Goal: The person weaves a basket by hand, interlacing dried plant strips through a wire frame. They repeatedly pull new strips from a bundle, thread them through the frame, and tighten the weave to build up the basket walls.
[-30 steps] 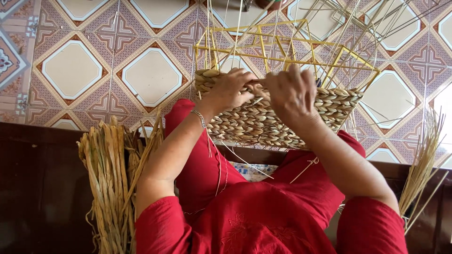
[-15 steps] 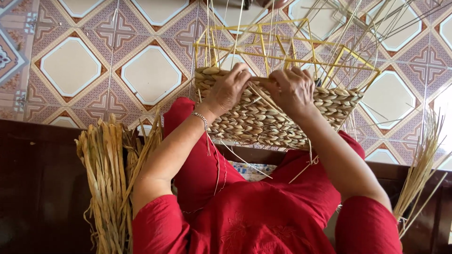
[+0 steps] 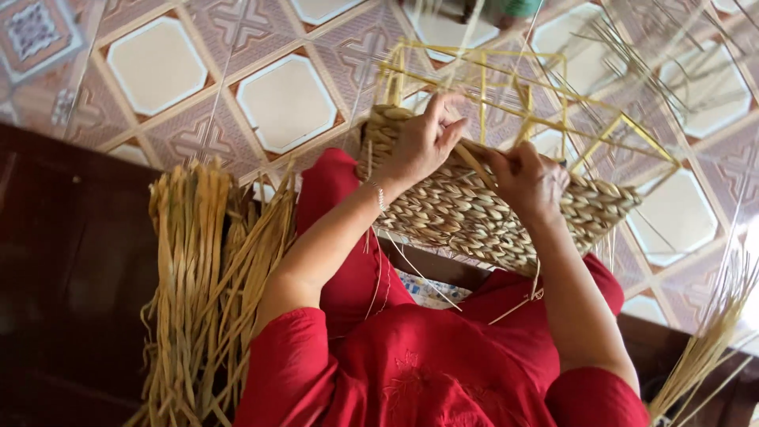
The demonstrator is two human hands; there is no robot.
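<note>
Nearest the camera, the person's red garment (image 3: 427, 364) fills the lower centre of the view. To its left, a bundle of dried straw strands (image 3: 205, 292) lies beside the person, partly over a dark wooden surface (image 3: 63, 261). A second, thinner bundle of straw (image 3: 704, 348) fans out at the lower right.

Both forearms extend forward to a half-woven basket (image 3: 482, 213) resting against the knees. The left hand (image 3: 419, 146) lies on the upper left rim of the woven wall, fingers curled and pinching a flat straw strand (image 3: 473, 162). The right hand (image 3: 528, 178) presses on the rim just beside it, fingers bent over the weave; whether it grips a strand cannot be determined.

Above the woven part rises a yellow stick frame (image 3: 545, 103) with loose stakes. Beyond it lies the patterned tile floor (image 3: 237, 103).
</note>
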